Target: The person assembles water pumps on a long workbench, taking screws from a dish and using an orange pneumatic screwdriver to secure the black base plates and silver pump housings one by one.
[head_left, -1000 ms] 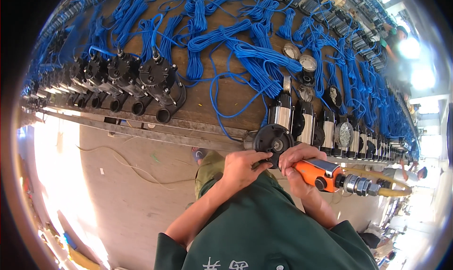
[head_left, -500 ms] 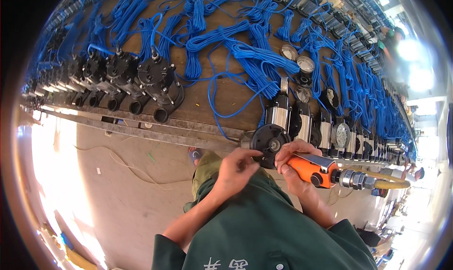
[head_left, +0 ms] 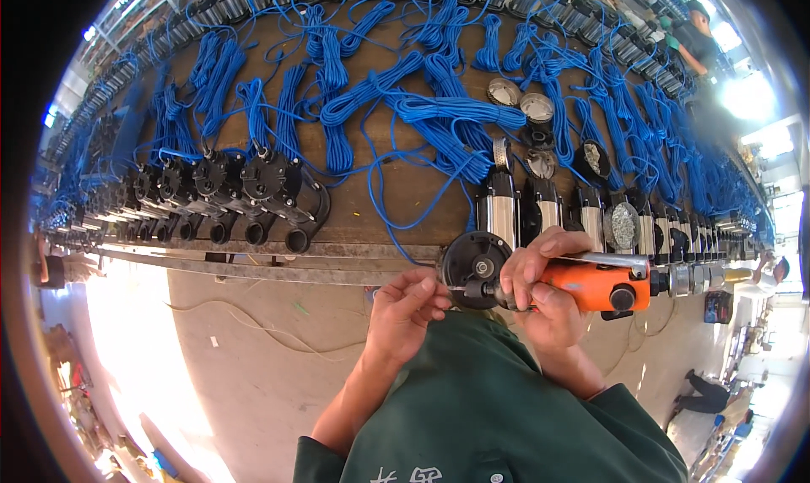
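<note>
An orange air screwdriver (head_left: 595, 286) lies nearly level in my right hand (head_left: 544, 306), its dark nose toward the left and its hose fitting toward the right. My right fingers wrap its front part. In front of the nose, my left hand (head_left: 396, 318) is closed in a pinch. A short thin piece shows between those fingertips and the nose; whether it is a screw or the tool's bit I cannot tell. Just behind both hands is the round black end of a pump (head_left: 475, 259), with a shiny steel body (head_left: 498, 213) beyond it.
Bundles of blue cable (head_left: 460, 112) cover much of the brown workbench (head_left: 350, 209). Black pumps (head_left: 274, 188) line its left edge, steel-bodied ones (head_left: 591, 221) its right. Metal strainers (head_left: 537, 107) lie beyond the pump. Another person (head_left: 696, 44) stands at the far right.
The screwdriver has swung level, its nose now by my left fingertips. My left hand has closed into a pinch there. The view has tilted up, showing more of the bench.
</note>
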A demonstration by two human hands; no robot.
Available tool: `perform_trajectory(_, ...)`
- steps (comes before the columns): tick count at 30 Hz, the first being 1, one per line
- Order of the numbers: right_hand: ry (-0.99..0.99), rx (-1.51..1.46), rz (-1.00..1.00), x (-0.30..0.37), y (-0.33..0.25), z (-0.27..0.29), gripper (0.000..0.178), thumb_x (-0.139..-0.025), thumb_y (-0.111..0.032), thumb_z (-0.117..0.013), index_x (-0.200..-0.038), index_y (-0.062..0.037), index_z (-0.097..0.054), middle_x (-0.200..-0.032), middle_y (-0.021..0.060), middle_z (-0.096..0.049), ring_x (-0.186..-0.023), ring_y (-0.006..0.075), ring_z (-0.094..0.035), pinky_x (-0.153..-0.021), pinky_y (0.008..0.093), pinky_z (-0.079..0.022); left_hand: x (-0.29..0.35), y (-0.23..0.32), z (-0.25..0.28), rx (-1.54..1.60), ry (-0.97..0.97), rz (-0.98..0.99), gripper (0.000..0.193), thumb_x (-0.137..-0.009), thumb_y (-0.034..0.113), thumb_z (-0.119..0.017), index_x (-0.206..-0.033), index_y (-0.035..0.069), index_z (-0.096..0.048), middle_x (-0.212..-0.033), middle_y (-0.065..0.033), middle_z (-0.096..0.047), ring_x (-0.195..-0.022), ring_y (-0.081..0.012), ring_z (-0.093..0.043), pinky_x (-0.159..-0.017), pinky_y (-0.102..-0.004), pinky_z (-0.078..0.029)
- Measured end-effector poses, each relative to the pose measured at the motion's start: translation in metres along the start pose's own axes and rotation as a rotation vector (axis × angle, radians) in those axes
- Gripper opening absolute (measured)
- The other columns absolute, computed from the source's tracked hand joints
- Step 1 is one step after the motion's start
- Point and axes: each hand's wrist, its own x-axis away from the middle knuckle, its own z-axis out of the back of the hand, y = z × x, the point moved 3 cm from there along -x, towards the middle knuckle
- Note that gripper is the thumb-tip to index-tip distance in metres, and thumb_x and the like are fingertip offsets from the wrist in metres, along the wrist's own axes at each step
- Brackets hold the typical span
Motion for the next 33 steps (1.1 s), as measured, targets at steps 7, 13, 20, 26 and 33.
perform_trajectory(7,0.053,-0.068,-0.003,-0.005,0.004,0.007,0.035,-0.072,0.006,-0.05,-0.106,0.0019,-0.047,-0.081,0.0147,-0.054,-0.057,0.0152,-0.053,-0.06,0.0313,-0.049,-0.007,-0.001,-0.018,-0.051,0.061,0.073,0.02,-0.095,0.022,-0.062,-0.093,0.002,-0.062,-0.078,-0.0061,-0.062,-0.056,-0.0103,-0.051,-0.047,-0.0223,-0.039)
perform_trajectory(13,0.08,-0.075,-0.002,-0.008,0.004,0.013,0.035,-0.071,0.006,-0.05,-0.106,0.0022,-0.047,-0.081,0.0143,-0.055,-0.056,0.0145,-0.052,-0.06,0.0309,-0.049,-0.01,0.001,-0.031,-0.109,0.024,0.09,0.024,-0.096,0.023,-0.06,-0.093,0.0,-0.062,-0.071,-0.0047,-0.059,-0.052,-0.0088,-0.05,-0.039,-0.0201,-0.035)
perform_trajectory(20,0.102,-0.066,-0.001,-0.009,0.002,0.02,0.034,-0.072,0.004,-0.052,-0.105,0.0016,-0.048,-0.079,0.0131,-0.054,-0.055,0.0144,-0.052,-0.06,0.0312,-0.049,-0.019,0.0,-0.038,-0.174,0.033,0.143,0.024,-0.096,0.023,-0.06,-0.093,-0.001,-0.061,-0.07,-0.0047,-0.058,-0.046,-0.0082,-0.046,-0.035,-0.0198,-0.032)
perform_trajectory(26,-0.07,0.019,0.044,-0.013,0.004,0.029,0.027,-0.075,0.004,-0.055,-0.101,0.0016,-0.048,-0.08,0.0118,-0.054,-0.059,0.015,-0.055,-0.059,0.0292,-0.05,-0.037,0.003,-0.043,-0.412,-0.038,0.071,0.031,-0.097,0.025,-0.058,-0.085,-0.003,-0.064,-0.061,-0.0002,-0.05,-0.048,-0.0052,-0.042,-0.042,-0.02,-0.03)
perform_trajectory(33,0.013,0.232,0.01,-0.029,0.034,0.045,0.031,-0.076,0.005,-0.052,-0.106,-0.0004,-0.046,-0.084,0.0106,-0.05,-0.06,0.0163,-0.05,-0.062,0.0312,-0.046,-0.095,0.009,-0.04,-0.889,-0.148,-0.28,0.045,-0.099,0.03,-0.054,-0.078,-0.007,-0.07,-0.05,0.0085,-0.03,-0.051,-0.0024,-0.028,-0.047,-0.0242,-0.028)
